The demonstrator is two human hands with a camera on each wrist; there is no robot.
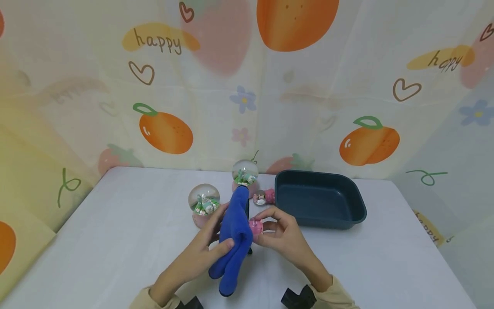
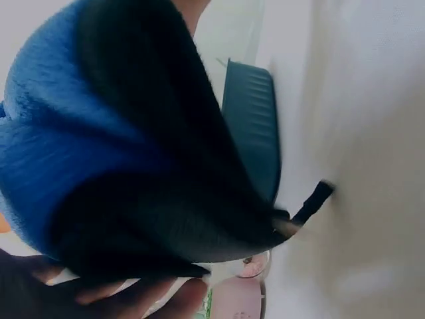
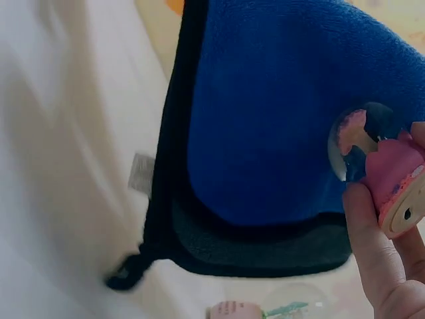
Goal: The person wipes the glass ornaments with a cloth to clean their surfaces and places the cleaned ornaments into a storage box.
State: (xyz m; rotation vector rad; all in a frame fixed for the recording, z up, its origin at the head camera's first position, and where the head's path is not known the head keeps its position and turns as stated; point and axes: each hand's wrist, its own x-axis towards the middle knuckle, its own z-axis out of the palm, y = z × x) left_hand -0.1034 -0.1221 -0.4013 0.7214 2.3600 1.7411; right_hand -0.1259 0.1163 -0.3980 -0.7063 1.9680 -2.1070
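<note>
The white table [image 1: 123, 240] spreads out before me, its far edge running along a pale fabric backdrop [image 1: 301, 90] printed with oranges, strawberries, hearts, flowers and the word "happy"; the fabric has soft creases, and it is yellower beyond the table's left edge. Between the two side edges, toward me from the far edge, my left hand [image 1: 204, 249] is bent round a blue cloth [image 1: 235, 240] with black trim, thumb on the near face and fingers behind, so it hangs in folds over the tabletop. My right hand [image 1: 283, 234] is partly closed, thumb and fingers pinching the pink base of a small globe [image 1: 256, 227], whose clear dome faces the cloth; I cannot tell whether they touch. A dark teal bin [image 1: 320, 197] sits near the far edge, on the side of the far right corner. Just beside its left wall, another small globe [image 1: 264, 197] lies on its side. One large snow globe [image 1: 245, 174] stands upright near the middle of the far edge, and a second snow globe [image 1: 204, 201] stands nearer me, toward the left edge. Beige sleeves [image 1: 335, 296] cover my forearms.
</note>
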